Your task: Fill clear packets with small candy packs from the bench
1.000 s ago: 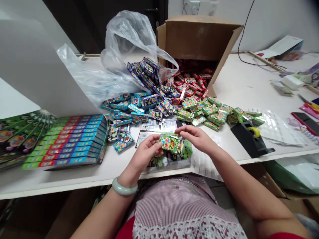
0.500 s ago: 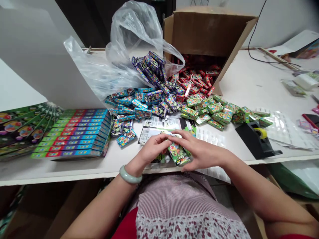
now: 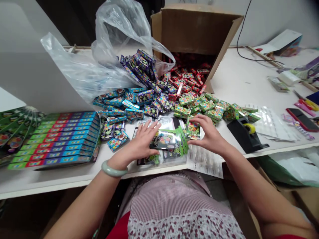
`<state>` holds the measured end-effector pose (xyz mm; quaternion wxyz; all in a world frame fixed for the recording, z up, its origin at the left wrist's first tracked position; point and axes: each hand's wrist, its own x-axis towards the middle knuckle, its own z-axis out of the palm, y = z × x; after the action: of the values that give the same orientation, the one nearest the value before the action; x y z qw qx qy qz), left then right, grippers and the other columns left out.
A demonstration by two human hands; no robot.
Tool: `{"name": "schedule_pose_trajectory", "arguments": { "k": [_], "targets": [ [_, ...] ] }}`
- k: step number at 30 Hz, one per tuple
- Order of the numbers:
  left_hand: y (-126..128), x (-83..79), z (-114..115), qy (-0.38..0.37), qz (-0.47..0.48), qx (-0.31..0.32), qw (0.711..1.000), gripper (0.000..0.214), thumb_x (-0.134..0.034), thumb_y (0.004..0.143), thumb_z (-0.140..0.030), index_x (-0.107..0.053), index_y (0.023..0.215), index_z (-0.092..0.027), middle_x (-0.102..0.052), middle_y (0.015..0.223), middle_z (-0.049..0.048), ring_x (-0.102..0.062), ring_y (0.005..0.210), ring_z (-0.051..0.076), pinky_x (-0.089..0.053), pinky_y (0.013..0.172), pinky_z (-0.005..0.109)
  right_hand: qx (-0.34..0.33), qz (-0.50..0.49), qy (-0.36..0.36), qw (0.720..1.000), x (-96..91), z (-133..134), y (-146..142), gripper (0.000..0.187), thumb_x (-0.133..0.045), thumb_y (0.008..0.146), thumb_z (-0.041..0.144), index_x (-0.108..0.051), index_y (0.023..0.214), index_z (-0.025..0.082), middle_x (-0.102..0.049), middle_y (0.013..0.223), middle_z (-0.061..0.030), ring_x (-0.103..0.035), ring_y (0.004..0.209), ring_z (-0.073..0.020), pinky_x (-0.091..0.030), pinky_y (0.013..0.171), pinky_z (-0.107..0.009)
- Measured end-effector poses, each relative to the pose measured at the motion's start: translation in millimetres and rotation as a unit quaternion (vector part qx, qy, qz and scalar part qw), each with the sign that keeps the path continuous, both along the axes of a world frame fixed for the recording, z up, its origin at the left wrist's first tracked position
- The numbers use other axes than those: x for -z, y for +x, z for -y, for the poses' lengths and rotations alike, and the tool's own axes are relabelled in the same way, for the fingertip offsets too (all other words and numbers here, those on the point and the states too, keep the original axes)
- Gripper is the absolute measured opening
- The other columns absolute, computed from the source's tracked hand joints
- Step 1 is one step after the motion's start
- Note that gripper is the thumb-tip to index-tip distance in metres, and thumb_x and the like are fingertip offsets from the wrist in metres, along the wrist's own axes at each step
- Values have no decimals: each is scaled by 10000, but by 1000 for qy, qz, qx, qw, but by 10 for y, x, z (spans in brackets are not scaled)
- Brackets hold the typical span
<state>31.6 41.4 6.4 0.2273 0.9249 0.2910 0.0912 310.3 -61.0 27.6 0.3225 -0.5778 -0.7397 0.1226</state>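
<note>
My left hand (image 3: pixel 144 139) is spread flat, its fingers apart, at the left edge of a pile of printed plastic sleeves (image 3: pixel 165 141) by the table's front. Nothing is gripped in it. To the right of that pile, my right hand (image 3: pixel 208 134) has its thumb and fingers around the ends of a small green box (image 3: pixel 192 130). Loose green boxes (image 3: pixel 206 105) lie just beyond it. Blue boxes (image 3: pixel 134 114) and purple boxes (image 3: pixel 164 102) are heaped farther left, and red boxes (image 3: pixel 186 79) spill from a cardboard carton (image 3: pixel 189 30).
Overlapping rows of coloured boxes (image 3: pixel 62 139) stand at left, beside fanned printed cards (image 3: pixel 15 129). A clear plastic bag (image 3: pixel 82 73) sits behind the heap. To the right are a black tape dispenser (image 3: pixel 245 136), sticker sheets (image 3: pixel 271 122) and a phone (image 3: pixel 302 119).
My hands have come apart. The left moved left and spread over the sleeves; the right shifted right and forward with the green box. The view has turned slightly right.
</note>
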Motion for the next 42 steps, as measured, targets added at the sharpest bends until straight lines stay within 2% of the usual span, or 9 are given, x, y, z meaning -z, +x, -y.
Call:
{"name": "schedule_pose_trajectory", "arguments": {
  "k": [2,6,12,19,22,27,33,39,42],
  "targets": [
    [-1,21,-80,31,-72,38,996,1012,-794,657,-348,-209,1475,-234,-242,1543,158,-71,1438,410,-98,1125,644,-5,-4,-11,1000,49,-49,70,724,-775,683,492,-479,1299,254,-448,1296,-132,-407,1246,-317,-353,1055,-540],
    [-5,-32,-113,85,-73,34,993,911,-748,686,-323,-266,1447,-183,-414,1400,169,-288,1371,372,-104,1139,615,-85,-38,-55,994,77,-78,11,712,-733,719,525,-469,1331,275,-427,1352,-115,-395,1283,-290,-353,1073,-506],
    [-192,-161,-40,79,16,5,997,933,-743,689,-368,-237,1453,-193,-367,1362,159,-385,1282,335,-364,1077,484,-162,-9,-68,984,-113,-124,-114,742,-734,716,528,-467,1348,244,-407,1386,-135,-367,1311,-280,-351,1081,-483],
    [-301,-88,42,24,49,19,998,956,-760,690,-420,-219,1458,-244,-348,1360,130,-397,1271,317,-387,1068,480,-125,136,-24,983,-271,-223,-247,713,-754,697,508,-526,1296,196,-463,1324,-182,-407,1230,-334,-388,1016,-544],
    [-322,-83,50,21,59,10,998,959,-765,685,-422,-225,1457,-244,-346,1353,130,-390,1271,320,-381,1073,489,-122,125,-4,985,-319,-226,-228,742,-725,686,586,-520,1293,211,-471,1304,-164,-414,1214,-330,-391,1015,-538],
    [-347,-103,75,9,94,-14,995,941,-769,681,-420,-246,1447,-264,-348,1323,117,-384,1266,320,-371,1081,502,-48,79,50,994,-414,-225,-206,753,-682,703,628,-463,1339,293,-441,1315,-117,-384,1224,-350,-331,1051,-571],
    [-371,-68,106,27,78,-28,996,955,-770,679,-416,-236,1455,-259,-349,1329,119,-386,1267,325,-369,1081,495,-133,131,6,983,-362,-197,-350,756,-689,684,636,-485,1309,261,-432,1330,-140,-366,1222,-356,-343,1043,-566],
    [-398,-48,177,41,61,-11,997,948,-761,684,-404,-235,1455,-242,-355,1347,135,-388,1272,331,-370,1076,480,-207,124,-16,970,-291,-129,-359,745,-687,697,628,-497,1294,226,-479,1297,-143,-406,1185,-317,-399,992,-514],
    [-387,-75,196,16,55,1,998,935,-762,680,-369,-243,1449,-250,-356,1355,132,-393,1273,327,-378,1071,472,-200,114,-24,973,-284,-126,-365,788,-681,690,643,-485,1299,183,-497,1269,-159,-432,1164,-306,-409,984,-500]
  ]
}}
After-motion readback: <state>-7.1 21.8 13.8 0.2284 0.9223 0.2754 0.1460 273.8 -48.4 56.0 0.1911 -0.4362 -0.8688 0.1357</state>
